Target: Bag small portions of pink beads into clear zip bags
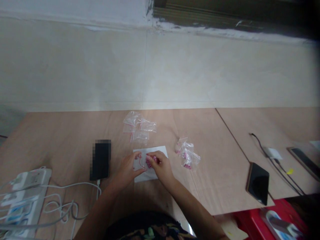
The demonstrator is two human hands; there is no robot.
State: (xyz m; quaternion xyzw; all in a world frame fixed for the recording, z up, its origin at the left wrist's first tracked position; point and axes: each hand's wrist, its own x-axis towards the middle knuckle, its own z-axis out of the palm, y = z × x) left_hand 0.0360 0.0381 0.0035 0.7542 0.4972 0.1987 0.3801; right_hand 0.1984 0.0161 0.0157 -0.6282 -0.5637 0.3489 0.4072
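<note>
A white sheet (147,178) lies on the table under both hands. My left hand (128,169) rests at its left side, thumb and forefinger spread apart around a thin red cord (140,161). Small pinkish pieces show by the left fingertips, too blurred to name. My right hand (161,166) is over the right part of the sheet, its fingers drawn together on a cluster of pink beads (149,163). Part of the cluster is hidden by the right fingers. Whether the cord joins the beads I cannot tell.
Clear zip bags (140,128) lie behind the sheet; bags with pink beads (187,156) sit to its right. On the left are a black device (100,161), white cables (61,206) and a power strip (33,196). Phones (258,183) lie at right, above a red stool (252,223).
</note>
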